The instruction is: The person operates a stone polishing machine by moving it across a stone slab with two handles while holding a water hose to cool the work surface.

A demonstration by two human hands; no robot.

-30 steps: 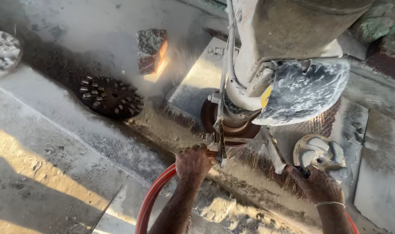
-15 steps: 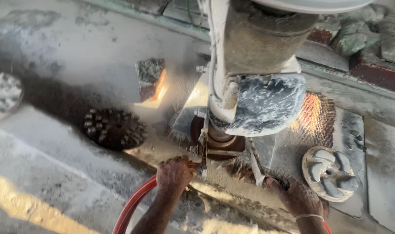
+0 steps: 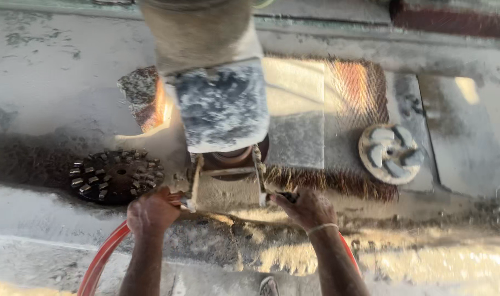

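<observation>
Machine [image 3: 220,104]: straight ahead, over the mat [image 3: 337,115].
My left hand [image 3: 151,212]: on its left handle.
My right hand [image 3: 307,208]: on its right handle.
Studded disc [image 3: 115,176]: left of the machine.
Segmented disc [image 3: 390,152]: right, on the mat's edge.
Hose [image 3: 99,263]: beside my left forearm.

Left of the left hand and just above it, a dark round grinding disc [image 3: 115,176] studded with pale metal segments lies flat on the wet stone slab [image 3: 52,82]. Farther up, a rough chunk of speckled granite [image 3: 143,97] sits lit orange on one side. Up and to the right of the right hand, a pale round grinding wheel [image 3: 391,152] with curved blades rests on a brown bristly mat [image 3: 359,87]. A red hose [image 3: 99,260] curves below the left hand.
</observation>
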